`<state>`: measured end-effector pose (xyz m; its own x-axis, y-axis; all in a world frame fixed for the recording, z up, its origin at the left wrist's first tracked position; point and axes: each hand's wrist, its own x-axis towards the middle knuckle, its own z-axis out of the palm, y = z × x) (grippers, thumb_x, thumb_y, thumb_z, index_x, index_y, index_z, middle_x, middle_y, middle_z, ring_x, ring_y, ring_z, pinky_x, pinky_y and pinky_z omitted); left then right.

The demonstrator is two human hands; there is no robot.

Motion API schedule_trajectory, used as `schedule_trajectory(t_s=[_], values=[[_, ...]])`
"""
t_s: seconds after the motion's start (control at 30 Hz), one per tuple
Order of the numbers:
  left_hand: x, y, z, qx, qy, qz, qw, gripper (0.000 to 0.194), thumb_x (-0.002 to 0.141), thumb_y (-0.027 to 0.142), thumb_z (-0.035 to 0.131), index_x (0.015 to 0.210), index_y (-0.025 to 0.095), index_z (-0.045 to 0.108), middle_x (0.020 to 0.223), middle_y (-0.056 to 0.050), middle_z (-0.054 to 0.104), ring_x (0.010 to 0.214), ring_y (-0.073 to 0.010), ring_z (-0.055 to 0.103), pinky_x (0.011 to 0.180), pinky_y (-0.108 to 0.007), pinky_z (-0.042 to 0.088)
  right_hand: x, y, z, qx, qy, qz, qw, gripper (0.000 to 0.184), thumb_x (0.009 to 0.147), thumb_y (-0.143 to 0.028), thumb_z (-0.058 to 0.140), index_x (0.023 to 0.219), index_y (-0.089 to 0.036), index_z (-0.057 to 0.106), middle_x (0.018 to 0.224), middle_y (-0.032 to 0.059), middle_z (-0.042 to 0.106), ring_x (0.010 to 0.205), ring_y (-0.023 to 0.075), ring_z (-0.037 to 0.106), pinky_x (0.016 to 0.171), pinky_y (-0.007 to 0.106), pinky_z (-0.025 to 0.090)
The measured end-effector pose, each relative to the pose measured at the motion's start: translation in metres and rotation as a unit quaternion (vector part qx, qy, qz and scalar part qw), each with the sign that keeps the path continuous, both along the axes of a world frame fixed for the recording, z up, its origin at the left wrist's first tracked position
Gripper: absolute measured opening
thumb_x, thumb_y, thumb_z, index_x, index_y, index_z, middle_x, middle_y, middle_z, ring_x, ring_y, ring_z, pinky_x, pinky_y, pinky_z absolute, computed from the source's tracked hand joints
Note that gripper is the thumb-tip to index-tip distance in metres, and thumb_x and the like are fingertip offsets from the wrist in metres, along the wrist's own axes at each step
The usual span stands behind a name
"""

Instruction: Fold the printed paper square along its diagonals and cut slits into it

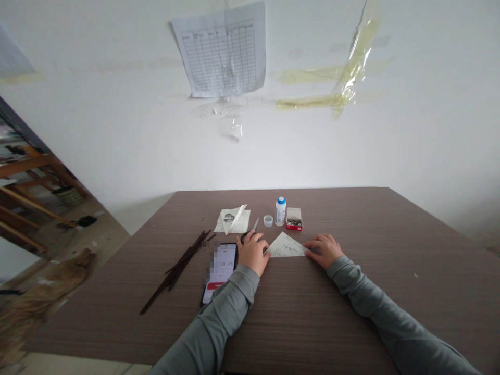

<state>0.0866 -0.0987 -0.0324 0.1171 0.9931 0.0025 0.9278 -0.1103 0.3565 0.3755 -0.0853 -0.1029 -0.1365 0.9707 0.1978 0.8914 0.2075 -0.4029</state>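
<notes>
Because the left hand (253, 253) curls around the scissors (255, 224) beside the folded paper triangle (286, 246), which the right hand (323, 250) presses flat with spread fingers, a slipping blade could nick that paper.

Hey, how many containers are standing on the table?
3: a white bottle with a blue cap, a small clear round cup to its left, and an open red-and-white box of metal bits to its right. Something small could be hidden.

Soft, even light leaves the white wall (312, 156) bright and casts only faint shadows beneath the hands (253, 253) (324, 250) on the desk (390, 297). Wide-angle distortion slants the frame's edges, and left of the desk the floor (105, 234) blurs.
</notes>
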Motion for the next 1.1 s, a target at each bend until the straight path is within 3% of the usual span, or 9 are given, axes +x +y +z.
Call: schedule_trajectory(t_s=[0.23, 0.67, 0.87, 1.1], values=[[0.0016, -0.0007, 0.0006, -0.001, 0.009, -0.004, 1.0, 0.022, 0.11, 0.008, 0.088, 0.11, 0.029, 0.095, 0.18, -0.009, 0.085, 0.188, -0.0415, 0.06, 0.158, -0.091, 0.036, -0.0001, 0.002, 0.0024, -0.017, 0.018, 0.005, 1.0, 0.036, 0.108, -0.034, 0.075, 0.128, -0.036, 0.104, 0.13, 0.011, 0.096, 0.147, 0.0444, 0.081, 0.123, 0.06, 0.067], [0.0022, 0.0017, -0.0032, 0.009, -0.012, 0.001, 1.0, 0.023, 0.105, 0.007, 0.091, 0.108, 0.029, 0.097, 0.171, -0.009, 0.089, 0.183, -0.0426, 0.065, 0.16, -0.085, 0.034, -0.0004, 0.0059, -0.0007, 0.013, 0.041, 0.006, 0.999, 0.033, 0.101, -0.025, 0.076, 0.121, -0.034, 0.101, 0.12, 0.0075, 0.099, 0.137, 0.0392, 0.088, 0.129, 0.058, 0.065], [0.0017, 0.0016, -0.0022, 0.003, -0.01, 0.008, 1.0, 0.021, 0.108, 0.011, 0.091, 0.117, 0.029, 0.099, 0.174, -0.011, 0.088, 0.184, -0.0444, 0.064, 0.162, -0.08, 0.036, 0.0001, 0.0036, -0.0009, 0.012, 0.026, -0.01, 1.0, 0.028, 0.107, -0.031, 0.072, 0.108, -0.037, 0.098, 0.114, 0.0044, 0.099, 0.133, 0.0375, 0.09, 0.135, 0.062, 0.062], [-0.0025, 0.0044, -0.0064, 0.036, -0.02, 0.02, 0.999, 0.038, 0.114, 0.013, 0.084, 0.141, 0.034, 0.098, 0.169, -0.01, 0.09, 0.175, -0.0421, 0.07, 0.156, -0.082, 0.044, 0.0017, 0.0035, -0.0037, 0.023, 0.014, -0.028, 0.999, 0.027, 0.112, -0.037, 0.074, 0.105, -0.038, 0.1, 0.118, 0.0049, 0.101, 0.138, 0.0396, 0.091, 0.145, 0.072, 0.056]])
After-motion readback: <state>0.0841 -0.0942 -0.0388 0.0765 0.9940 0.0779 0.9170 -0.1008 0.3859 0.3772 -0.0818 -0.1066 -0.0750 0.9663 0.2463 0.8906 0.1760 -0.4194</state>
